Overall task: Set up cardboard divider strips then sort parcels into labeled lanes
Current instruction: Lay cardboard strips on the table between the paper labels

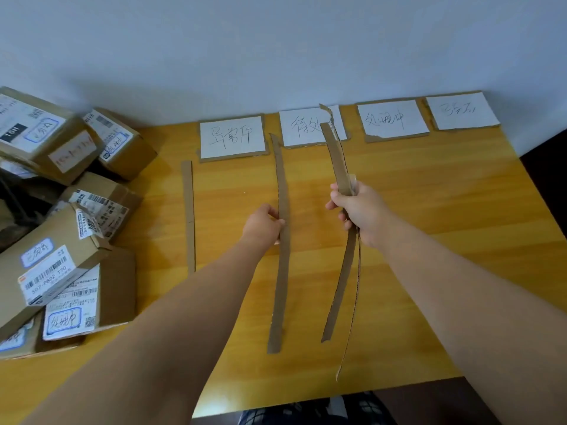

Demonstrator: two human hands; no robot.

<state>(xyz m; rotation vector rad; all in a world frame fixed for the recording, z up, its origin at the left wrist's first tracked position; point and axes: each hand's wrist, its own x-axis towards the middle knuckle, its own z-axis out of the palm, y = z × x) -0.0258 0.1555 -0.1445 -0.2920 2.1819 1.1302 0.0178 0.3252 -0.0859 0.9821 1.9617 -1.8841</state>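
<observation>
Fingers [276,220] of left hand [260,225] pinch one strip [282,271], right hand [362,216] grips two strips [337,161] (four labels [232,137] behind).

Table: I see a yellow-orange wood-grain tabletop [429,216]; its far edge meets the wall.
Wall: a plain pale blue-grey painted wall [276,41] fills the top of my view.
Right side: a dark shadowed area [549,157] lies beyond the table's right edge.
Below the near edge: dark patterned cloth [306,409], too blurred for me to identify.
</observation>
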